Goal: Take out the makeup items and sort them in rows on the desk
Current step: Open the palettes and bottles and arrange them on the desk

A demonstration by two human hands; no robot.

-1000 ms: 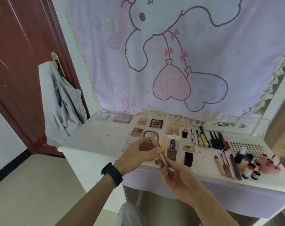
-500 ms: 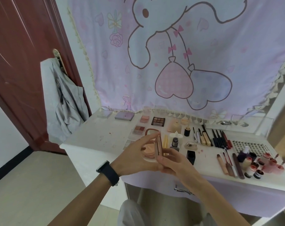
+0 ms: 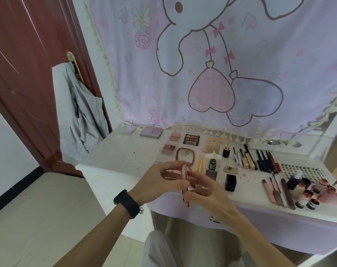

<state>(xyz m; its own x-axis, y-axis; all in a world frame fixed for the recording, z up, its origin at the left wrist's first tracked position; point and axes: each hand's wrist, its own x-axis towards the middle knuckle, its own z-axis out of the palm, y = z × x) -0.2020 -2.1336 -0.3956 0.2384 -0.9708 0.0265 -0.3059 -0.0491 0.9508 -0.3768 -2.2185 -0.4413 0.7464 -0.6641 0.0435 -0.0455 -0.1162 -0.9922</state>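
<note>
A slim pink makeup tube (image 3: 185, 186) stands nearly upright between my two hands, above the front edge of the white desk (image 3: 113, 157). My left hand (image 3: 160, 183), with a black wristband, pinches its upper part. My right hand (image 3: 208, 193) grips its lower part. Behind the tube lies an open pink compact mirror (image 3: 185, 156). Makeup lies in rows on the desk: palettes (image 3: 191, 139) at the back, dark pencils (image 3: 266, 160) in the middle, lip tubes (image 3: 275, 191) and small jars (image 3: 308, 199) at the right.
A dark red door (image 3: 28, 64) with a grey garment (image 3: 82, 112) hung on its handle stands at the left. A pink cartoon curtain (image 3: 212, 64) hangs behind the desk. A black cube cap (image 3: 230, 182) and a foundation bottle (image 3: 212, 168) stand near my hands.
The tube has gone from slanted to nearly upright. My right hand has risen from below it to meet my left hand. The camera has moved closer to the desk.
</note>
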